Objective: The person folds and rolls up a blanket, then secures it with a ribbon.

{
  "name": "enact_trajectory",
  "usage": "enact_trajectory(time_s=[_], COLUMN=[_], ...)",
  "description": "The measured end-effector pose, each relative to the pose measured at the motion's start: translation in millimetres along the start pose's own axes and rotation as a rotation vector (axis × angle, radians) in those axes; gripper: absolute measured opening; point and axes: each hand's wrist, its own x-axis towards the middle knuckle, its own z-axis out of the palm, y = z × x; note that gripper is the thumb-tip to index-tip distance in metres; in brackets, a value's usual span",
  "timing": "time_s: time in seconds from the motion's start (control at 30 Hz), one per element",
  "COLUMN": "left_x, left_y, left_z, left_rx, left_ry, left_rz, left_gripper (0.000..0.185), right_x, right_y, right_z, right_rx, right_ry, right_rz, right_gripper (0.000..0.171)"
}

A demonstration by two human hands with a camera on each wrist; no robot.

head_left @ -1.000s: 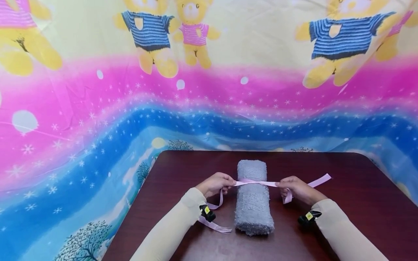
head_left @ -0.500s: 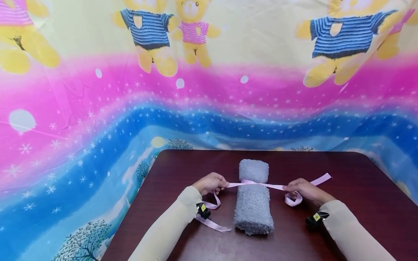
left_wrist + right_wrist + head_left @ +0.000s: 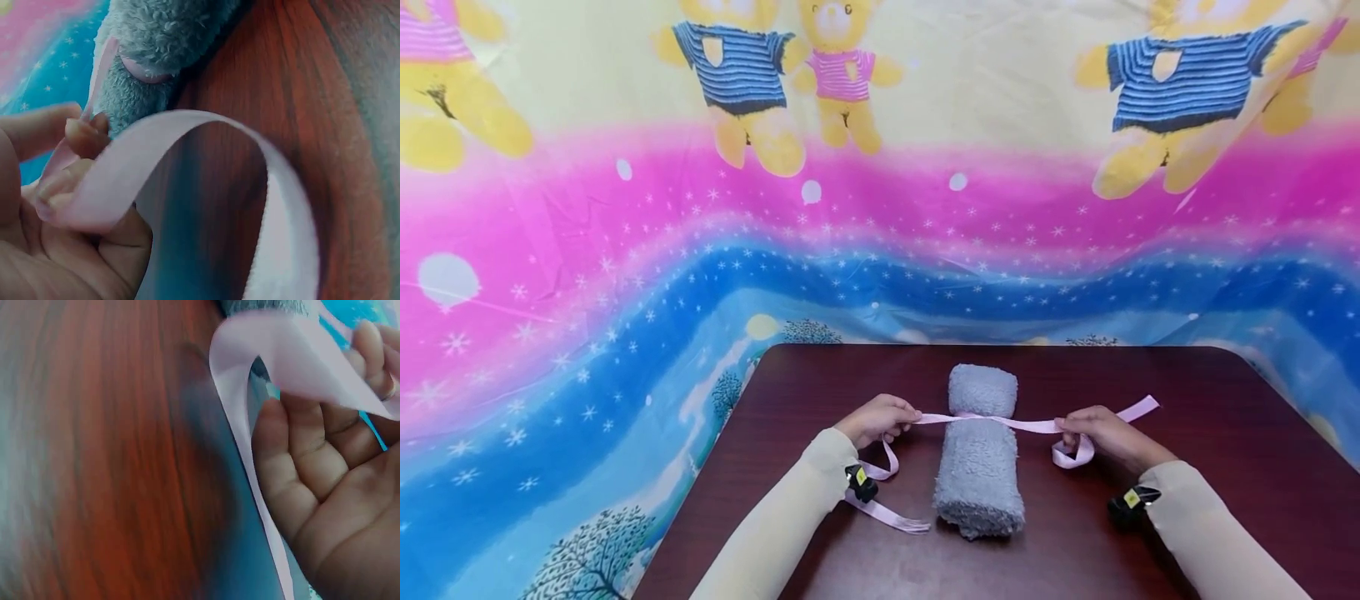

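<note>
A rolled grey towel [image 3: 980, 454] lies lengthwise on the dark wooden table [image 3: 1210, 467]. A pink ribbon [image 3: 1000, 422] crosses its upper part, pulled taut to both sides. My left hand [image 3: 880, 419] pinches the ribbon left of the roll, and a loop and a tail [image 3: 887, 514] trail below it. My right hand [image 3: 1093, 432] pinches the ribbon on the right, with a small loop [image 3: 1070, 454] under it and a free end [image 3: 1135, 409] running outward. In the left wrist view the fingers [image 3: 81, 134] hold the ribbon [image 3: 187, 134] beside the towel [image 3: 156, 44]. In the right wrist view the ribbon [image 3: 294, 362] curves over my fingers [image 3: 369, 356].
A bright cloth with teddy bears and pink and blue bands [image 3: 880, 208] hangs behind the table and drapes down at its left. The table's far edge [image 3: 1000, 347] runs just beyond the towel. Cream sleeves cover both forearms, each with a small black wrist camera [image 3: 859, 483].
Both hands have drawn apart, left hand leftward and right hand rightward, pulling the ribbon tighter so it cinches the towel.
</note>
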Motion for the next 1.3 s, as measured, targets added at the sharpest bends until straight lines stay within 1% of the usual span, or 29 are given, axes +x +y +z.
enact_trajectory(time_s=[0.1, 0.2, 0.23, 0.27, 0.33, 0.4, 0.47, 0.57, 0.67, 0.73, 0.83, 0.93, 1.03, 1.17, 1.2, 1.3], left_x=[0.1, -0.7, -0.6, -0.5, -0.1, 1.2, 2.7, 5.6, 8.7, 10.8, 14.0, 17.0, 19.8, 21.6, 21.7, 23.3], left_y=[3.4, 7.7, 8.9, 10.2, 12.8, 14.6, 15.6, 15.4, 14.3, 14.4, 16.4, 20.0, 22.0, 23.8, 24.9, 25.9], left_z=[-1.1, -1.8, -1.7, -1.4, 0.0, 2.3, 4.9, 9.6, 15.6, 20.7, 29.5, 38.7, 46.5, 54.1, 55.9, 60.1], left_rx=[0.022, 0.075, 0.07, 0.054, -0.005, -0.092, -0.172, -0.27, -0.359, -0.41, -0.484, -0.51, -0.505, -0.48, -0.469, -0.463], left_ry=[-0.082, -0.146, -0.163, -0.172, -0.185, -0.194, -0.193, -0.162, -0.133, -0.139, -0.173, -0.197, -0.168, -0.109, -0.103, -0.117], left_rz=[-0.007, -0.022, -0.025, -0.024, 0.003, 0.045, 0.095, 0.15, 0.202, 0.24, 0.292, 0.335, 0.348, 0.338, 0.342, 0.364], left_gripper=[0.045, 0.048, 0.047, 0.046, 0.042, 0.034, 0.025, 0.013, 0.011, 0.015, 0.021, 0.03, 0.036, 0.037, 0.037, 0.037], right_x=[2.5, 3.6, 3.7, 3.5, 3.2, 3.5, 4.6, 7.1, 9.3, 10.2, 11.1, 11.7, 12.4, 12.9, 12.9, 12.9], right_y=[-0.5, -2.1, -2.5, -2.7, -3.1, -3.2, -3.7, -5.4, -8.0, -9.3, -10.6, -11.2, -12.1, -13.9, -14.4, -15.2], right_z=[2.9, 6.5, 8.0, 9.6, 13.0, 16.4, 19.4, 22.9, 25.0, 25.5, 25.0, 24.3, 24.5, 25.2, 25.3, 25.4], right_rx=[0.117, 0.229, 0.258, 0.291, 0.347, 0.394, 0.419, 0.422, 0.411, 0.402, 0.391, 0.373, 0.359, 0.357, 0.359, 0.363], right_ry=[-0.021, -0.022, -0.024, -0.021, -0.027, -0.034, -0.031, -0.021, -0.015, -0.013, -0.007, 0.005, 0.018, 0.027, 0.028, 0.034], right_rz=[-0.032, -0.064, -0.075, -0.08, -0.09, -0.095, -0.098, -0.107, -0.119, -0.127, -0.14, -0.148, -0.153, -0.16, -0.161, -0.166], right_gripper=[0.035, 0.028, 0.026, 0.026, 0.028, 0.03, 0.03, 0.029, 0.028, 0.028, 0.028, 0.028, 0.028, 0.028, 0.028, 0.027])
